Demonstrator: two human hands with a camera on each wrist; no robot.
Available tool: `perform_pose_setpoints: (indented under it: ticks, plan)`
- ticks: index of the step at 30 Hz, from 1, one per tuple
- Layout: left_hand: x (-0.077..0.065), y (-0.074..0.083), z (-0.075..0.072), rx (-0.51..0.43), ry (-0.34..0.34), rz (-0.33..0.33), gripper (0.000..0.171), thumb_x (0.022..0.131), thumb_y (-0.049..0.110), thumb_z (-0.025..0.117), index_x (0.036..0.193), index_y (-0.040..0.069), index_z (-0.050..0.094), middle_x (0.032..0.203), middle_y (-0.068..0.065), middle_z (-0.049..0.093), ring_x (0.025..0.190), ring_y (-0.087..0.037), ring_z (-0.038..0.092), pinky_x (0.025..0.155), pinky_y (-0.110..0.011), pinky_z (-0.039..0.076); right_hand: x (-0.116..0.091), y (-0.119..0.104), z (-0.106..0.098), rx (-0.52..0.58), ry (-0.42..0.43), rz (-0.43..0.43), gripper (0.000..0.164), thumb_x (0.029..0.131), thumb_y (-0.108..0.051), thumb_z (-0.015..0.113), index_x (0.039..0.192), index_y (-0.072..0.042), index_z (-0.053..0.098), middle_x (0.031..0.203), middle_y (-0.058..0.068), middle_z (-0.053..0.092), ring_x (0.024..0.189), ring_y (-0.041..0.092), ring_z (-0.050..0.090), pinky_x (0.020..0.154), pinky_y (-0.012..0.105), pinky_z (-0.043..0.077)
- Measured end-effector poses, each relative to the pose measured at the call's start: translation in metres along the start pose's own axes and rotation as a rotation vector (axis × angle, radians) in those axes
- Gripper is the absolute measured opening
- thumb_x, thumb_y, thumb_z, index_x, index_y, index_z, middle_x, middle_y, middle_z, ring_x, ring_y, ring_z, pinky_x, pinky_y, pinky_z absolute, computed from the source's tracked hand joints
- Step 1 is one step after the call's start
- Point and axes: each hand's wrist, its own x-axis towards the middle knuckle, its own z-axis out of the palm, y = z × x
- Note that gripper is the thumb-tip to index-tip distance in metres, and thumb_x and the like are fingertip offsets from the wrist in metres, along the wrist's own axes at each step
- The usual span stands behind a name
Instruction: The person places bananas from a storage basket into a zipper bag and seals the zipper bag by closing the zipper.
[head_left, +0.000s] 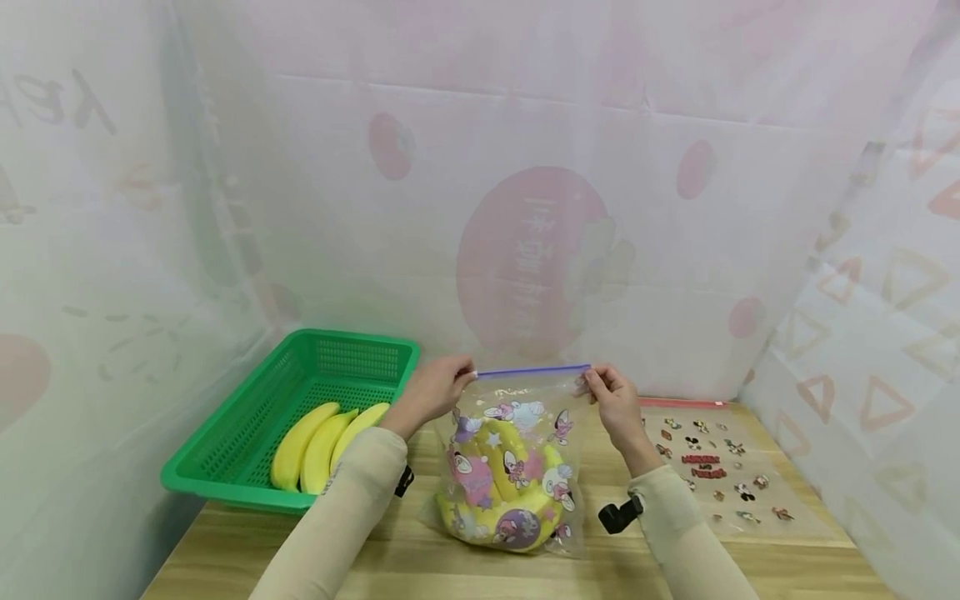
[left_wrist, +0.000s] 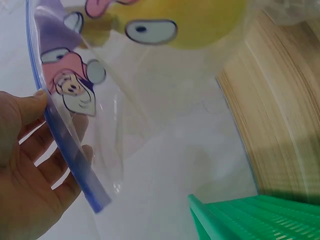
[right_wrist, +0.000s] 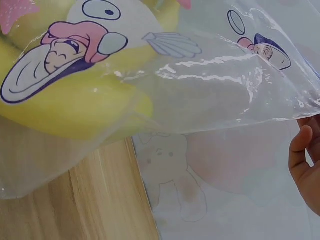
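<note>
sleeves (head_left: 341, 512); hands (head_left: 431, 390) (head_left: 617, 410) pinch bag (head_left: 512, 467); flat pouch (head_left: 726, 492): "mickey and friends"

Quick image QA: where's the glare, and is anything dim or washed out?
Right wrist: bright white glare streaks across the bag; left wrist: dimmer and greyer, left hand dull, smaller glints on the plastic; head: soft, fairly even light, backdrop pale and washed out.
</note>
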Motion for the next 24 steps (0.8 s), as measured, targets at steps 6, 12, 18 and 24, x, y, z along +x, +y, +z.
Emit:
perform_pose_setpoints:
  ticks: [6,12,18,24]
  plan:
    - [-0.004,-0.007,-0.003,0.006,0.013,-0.02,0.011,0.097,0.02,0.056,0.088,0.015,0.061,0.075,0.006,0.057,0.062,-0.01,0.05,0.056,-0.029,0.042,-0.001,0.0,-0.003,-0.007,0.001,-0.007,0.026,0.098,-0.019,0.052,0.097,0.007,0.056,0.081,0.0,0.063,0.069,0.009,0.061,0.061,0.021,0.044]
    - [-0.01,-0.012,-0.007,0.006,0.015,-0.038,0.011,0.096,0.02,0.057,0.087,0.016,0.06,0.074,0.006,0.057,0.061,-0.011,0.049,0.055,-0.03,0.042,-0.001,0.002,-0.005,-0.003,0.004,-0.001,0.026,0.099,-0.018,0.051,0.097,0.007,0.055,0.081,0.0,0.062,0.069,0.009,0.06,0.06,0.02,0.043]
    - [-0.014,-0.018,-0.011,0.022,0.015,-0.048,0.012,0.096,0.022,0.056,0.086,0.017,0.06,0.071,0.007,0.054,0.062,-0.011,0.049,0.055,-0.03,0.041,-0.002,-0.002,-0.006,0.003,0.022,0.038,0.026,0.099,-0.013,0.05,0.1,0.013,0.054,0.079,0.001,0.062,0.068,0.008,0.058,0.06,0.02,0.043]
    - [-0.017,-0.026,-0.014,0.023,0.003,-0.051,0.013,0.097,0.022,0.055,0.088,0.016,0.061,0.072,0.007,0.055,0.062,-0.011,0.049,0.054,-0.03,0.041,-0.003,-0.004,-0.006,-0.022,0.038,0.046,0.028,0.099,-0.015,0.05,0.101,0.013,0.053,0.076,-0.001,0.061,0.067,0.008,0.054,0.061,0.02,0.043]
